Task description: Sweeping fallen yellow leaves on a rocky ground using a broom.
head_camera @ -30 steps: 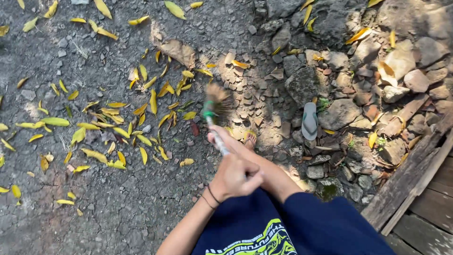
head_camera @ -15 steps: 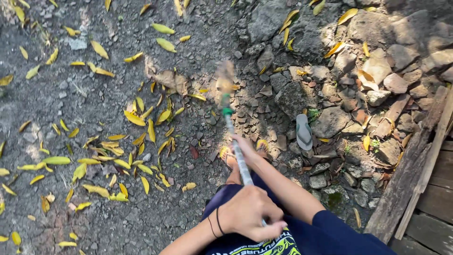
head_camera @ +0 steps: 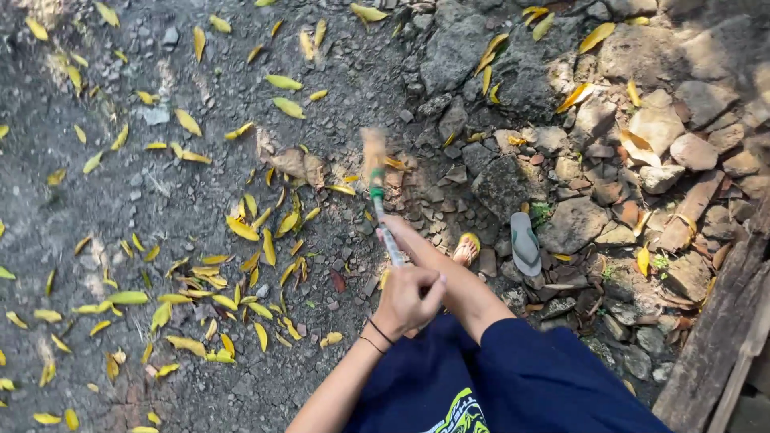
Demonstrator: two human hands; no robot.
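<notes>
— What's the ground like?
— Dark packed gravel on the left, with yellow fallen leaves scattered thick over it.
— And on the right?
— Rough grey and brown stones, a grey flip-flop lying among them, and weathered wooden planks along the edge.

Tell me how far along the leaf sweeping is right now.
Early to midway. Done: a loose pile of yellow leaves has gathered on the gravel ground. In hand: the left hand grips the broom, its blurred bristles near the stones. Left: scattered leaves lie farther out and among the stones.
</notes>
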